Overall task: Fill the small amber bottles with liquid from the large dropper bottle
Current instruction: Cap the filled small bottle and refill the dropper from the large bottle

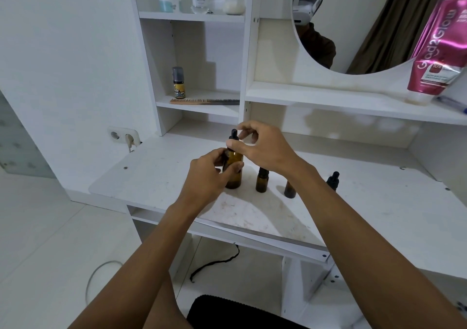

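Fingers [240,149] of the right hand [265,146] are pinched on the black dropper cap [233,139]. The large dropper bottle [236,172] below is gripped by the left hand [207,177] on the table [156,177]. The bottle should be held upright and steady while the cap is twisted. Just right of the fingers stands a small amber bottle [261,182]. A second small bottle [290,191] is partly hidden by the right forearm and could be knocked.

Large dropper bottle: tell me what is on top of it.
A black dropper cap, its bulb showing. The right hand pinches its collar, covering part of it; the left hand holds the large dropper bottle.
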